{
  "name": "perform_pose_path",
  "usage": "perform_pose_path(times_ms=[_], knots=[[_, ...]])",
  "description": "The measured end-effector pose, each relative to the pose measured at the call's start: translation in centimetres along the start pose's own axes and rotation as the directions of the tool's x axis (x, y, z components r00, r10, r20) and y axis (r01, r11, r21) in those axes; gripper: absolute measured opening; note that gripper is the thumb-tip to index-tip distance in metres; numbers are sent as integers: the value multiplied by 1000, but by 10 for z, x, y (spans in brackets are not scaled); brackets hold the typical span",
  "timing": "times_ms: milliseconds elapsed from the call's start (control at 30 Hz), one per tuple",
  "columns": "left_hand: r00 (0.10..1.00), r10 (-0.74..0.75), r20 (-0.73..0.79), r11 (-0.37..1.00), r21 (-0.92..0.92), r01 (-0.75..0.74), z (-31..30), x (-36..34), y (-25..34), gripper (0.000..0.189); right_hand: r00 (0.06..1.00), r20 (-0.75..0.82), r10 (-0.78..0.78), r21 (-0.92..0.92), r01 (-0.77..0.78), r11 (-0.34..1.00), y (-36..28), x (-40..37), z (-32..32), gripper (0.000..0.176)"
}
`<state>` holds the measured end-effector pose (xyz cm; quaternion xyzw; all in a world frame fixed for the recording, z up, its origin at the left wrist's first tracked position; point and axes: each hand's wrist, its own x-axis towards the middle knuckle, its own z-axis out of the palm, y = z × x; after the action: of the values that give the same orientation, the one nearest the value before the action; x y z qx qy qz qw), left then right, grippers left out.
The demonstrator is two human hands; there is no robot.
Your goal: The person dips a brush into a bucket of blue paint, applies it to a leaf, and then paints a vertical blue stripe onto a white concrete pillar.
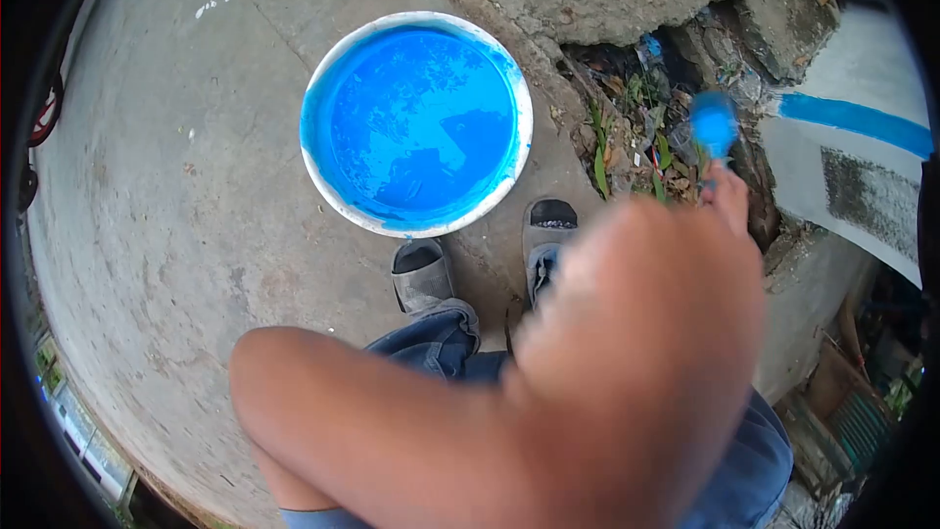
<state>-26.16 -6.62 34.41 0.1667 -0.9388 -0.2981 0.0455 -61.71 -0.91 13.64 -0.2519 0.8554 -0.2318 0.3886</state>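
Observation:
My right hand (727, 198) is closed around the handle of a paintbrush (713, 124), stretched out over a gap in the ground. The brush head is coated in bright blue paint and blurred by motion. My left forearm (372, 397) is bent across my lap, its far end running behind or into my blurred right arm (646, 333); the left hand itself is hidden. Ahead of my feet stands a round white tub (416, 227) containing blue paint (406, 127), with paint smeared around its inner wall. Neither hand touches the tub.
A blue painted band (857, 124) crosses the pale wall (871, 64) at right, above a dark rough patch (867, 191). Leaves and litter (641, 127) fill the broken gap beside the concrete ground (196, 186). My grey sandals (423, 279) stand close to the tub.

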Motion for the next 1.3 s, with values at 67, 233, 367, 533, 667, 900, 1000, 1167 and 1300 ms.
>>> perform_pose_path(times_ms=[67,233,367,533,667,900,1000,1167,1300], knots=[[989,-128,71,969,-205,140,11,1,-33,41,984,106,-141,-137,155,978,-1,-10,31,27],[725,-519,453,380,-638,670,110,2,-112,60,891,372,-261,475,59,878,-35,-48,109,32],[639,-638,431,-99,-868,487,153,-5,-108,63,692,638,-338,507,-48,861,-50,-76,169,30],[507,-719,475,-272,-864,423,174,-15,-111,50,628,316,-711,289,651,702,-48,-98,209,24],[445,-769,459,-378,-888,261,176,-15,-111,38,608,479,-633,339,537,772,-43,-103,204,28],[430,-812,395,-264,-905,333,195,-20,-115,32,415,783,-463,129,619,774,-25,-70,163,33],[456,-792,406,-252,-898,362,191,-23,-124,33,851,421,-314,-211,428,879,3,-13,149,41],[536,-747,393,-245,-913,327,189,-30,-124,33,991,132,-20,-814,120,568,82,79,144,52],[560,-743,367,-161,-910,382,192,-37,-123,29,959,142,245,-786,-41,617,97,98,155,57]])
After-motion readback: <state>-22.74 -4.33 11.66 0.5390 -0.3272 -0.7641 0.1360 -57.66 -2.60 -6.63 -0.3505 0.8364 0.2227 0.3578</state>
